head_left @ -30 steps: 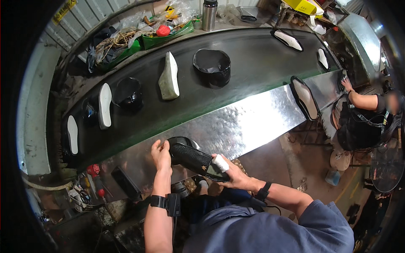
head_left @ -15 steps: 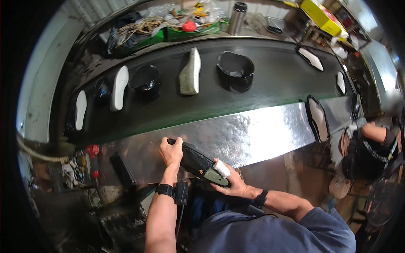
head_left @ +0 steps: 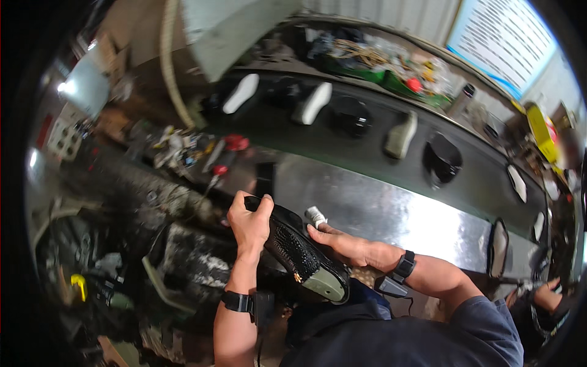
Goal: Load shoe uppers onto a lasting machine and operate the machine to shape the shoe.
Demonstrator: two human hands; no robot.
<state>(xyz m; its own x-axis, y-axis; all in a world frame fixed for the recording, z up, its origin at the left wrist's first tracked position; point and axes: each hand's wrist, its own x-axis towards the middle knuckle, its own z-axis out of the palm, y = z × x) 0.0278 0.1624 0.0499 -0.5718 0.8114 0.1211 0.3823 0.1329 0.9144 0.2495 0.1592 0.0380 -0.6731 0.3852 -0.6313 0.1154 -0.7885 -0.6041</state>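
The black shoe sits tilted just below the centre of my frame, its green last showing at the lower right end. My worry is a slip: only the left hand clearly clamps it, thumb and fingers pinching the upper left end, so a weak pinch could let the last's end swing down. The white wrap on a right-hand finger might dull that grip. I see the left forearm nearly upright from the lower edge; the right hand lies slantwise at the shoe's right side, whether closed on it I cannot tell.
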